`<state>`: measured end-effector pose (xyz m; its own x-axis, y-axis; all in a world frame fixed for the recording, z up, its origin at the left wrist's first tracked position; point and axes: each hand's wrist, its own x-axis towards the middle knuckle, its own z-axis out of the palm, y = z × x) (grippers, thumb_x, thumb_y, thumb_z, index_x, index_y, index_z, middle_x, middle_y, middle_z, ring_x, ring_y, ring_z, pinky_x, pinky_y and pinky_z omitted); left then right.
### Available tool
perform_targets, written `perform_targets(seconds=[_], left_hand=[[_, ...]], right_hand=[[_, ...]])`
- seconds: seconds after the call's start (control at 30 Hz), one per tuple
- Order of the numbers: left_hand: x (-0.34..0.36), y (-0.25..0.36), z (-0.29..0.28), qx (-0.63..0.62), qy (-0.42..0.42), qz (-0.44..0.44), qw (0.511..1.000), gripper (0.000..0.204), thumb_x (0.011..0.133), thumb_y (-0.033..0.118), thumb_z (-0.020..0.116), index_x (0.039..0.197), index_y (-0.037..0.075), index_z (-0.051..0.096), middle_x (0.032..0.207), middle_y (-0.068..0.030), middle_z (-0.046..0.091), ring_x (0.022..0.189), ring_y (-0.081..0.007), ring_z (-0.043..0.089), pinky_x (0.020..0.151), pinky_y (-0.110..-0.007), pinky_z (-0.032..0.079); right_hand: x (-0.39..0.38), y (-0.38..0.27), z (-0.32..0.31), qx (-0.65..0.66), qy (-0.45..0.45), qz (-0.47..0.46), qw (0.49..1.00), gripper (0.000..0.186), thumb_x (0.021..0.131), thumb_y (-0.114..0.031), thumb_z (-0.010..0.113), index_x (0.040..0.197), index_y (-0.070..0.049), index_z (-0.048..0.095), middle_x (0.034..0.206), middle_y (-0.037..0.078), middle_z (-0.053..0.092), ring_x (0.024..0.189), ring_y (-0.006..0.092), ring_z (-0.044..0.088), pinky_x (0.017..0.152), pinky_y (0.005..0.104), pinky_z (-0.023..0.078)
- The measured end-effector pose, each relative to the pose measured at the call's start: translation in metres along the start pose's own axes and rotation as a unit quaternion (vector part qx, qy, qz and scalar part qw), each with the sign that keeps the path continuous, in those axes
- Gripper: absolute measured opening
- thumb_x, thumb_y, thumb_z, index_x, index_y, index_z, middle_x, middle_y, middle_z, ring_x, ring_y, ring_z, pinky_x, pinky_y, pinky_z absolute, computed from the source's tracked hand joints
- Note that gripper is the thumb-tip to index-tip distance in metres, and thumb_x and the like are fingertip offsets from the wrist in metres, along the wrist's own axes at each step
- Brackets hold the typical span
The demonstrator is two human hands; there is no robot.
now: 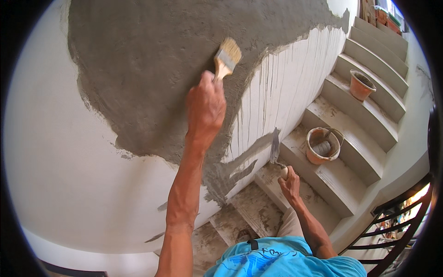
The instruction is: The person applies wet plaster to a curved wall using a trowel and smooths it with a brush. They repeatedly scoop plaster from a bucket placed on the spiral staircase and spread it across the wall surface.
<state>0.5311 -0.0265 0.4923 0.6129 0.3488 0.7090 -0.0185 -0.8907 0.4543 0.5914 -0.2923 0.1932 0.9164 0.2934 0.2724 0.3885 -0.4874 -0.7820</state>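
Both of my hands are busy on a stairwell wall. My left hand [205, 108] is raised high, fingers clenched around the wooden handle of a flat paintbrush [226, 59], whose pale bristles press against the wall. My right hand [289, 183] hangs lower, beside my hip, gripping the rounded handle of a trowel [276, 150]; its narrow metal blade points upward, close to the wall.

Under the brush, a wide patch of rough, wet grey plaster [157, 69] covers the upper part of the white wall [60, 175]. Thin grey drips run down the white surface to the right of the patch, and a few grey smears lie near the trowel blade.

Grey concrete steps [360, 138] climb away on my right. On one step, just beyond the trowel, stands an orange bucket [323, 145] with a wire handle; something grey sits inside it, though I cannot tell exactly what. Two steps higher stands a second, smaller orange pot [361, 85], which seems to hold something grey. A dark metal railing [401, 217] curves at the lower right.
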Motion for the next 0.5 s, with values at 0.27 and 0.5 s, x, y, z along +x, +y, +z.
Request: perform_targets(seconds=[0.27,0.5], left_hand=[[-0.13,-0.028,-0.046,0.079,-0.08,-0.168,0.979,0.019,0.102,0.018,0.052,0.093,0.002,0.054,0.063,-0.018,0.056,0.06,-0.0384,0.057,0.058,-0.049,0.041],[-0.058,0.005,-0.022,0.022,-0.048,-0.064,0.997,0.019,0.103,0.021,0.05,0.097,0.005,0.057,0.066,-0.0181,0.06,0.062,-0.0391,0.059,0.059,-0.049,0.043]], right_hand=[[-0.031,0.02,-0.01,0.04,0.003,0.038,0.998,0.027,0.076,-0.009,0.063,0.099,-0.001,0.052,0.078,0.019,0.062,0.072,0.0311,0.065,0.068,0.0394,0.051],[-0.025,-0.006,0.005,0.089,-0.033,-0.025,0.995,0.027,0.075,-0.008,0.062,0.099,-0.002,0.052,0.078,0.018,0.06,0.07,0.0296,0.062,0.067,0.0393,0.05]])
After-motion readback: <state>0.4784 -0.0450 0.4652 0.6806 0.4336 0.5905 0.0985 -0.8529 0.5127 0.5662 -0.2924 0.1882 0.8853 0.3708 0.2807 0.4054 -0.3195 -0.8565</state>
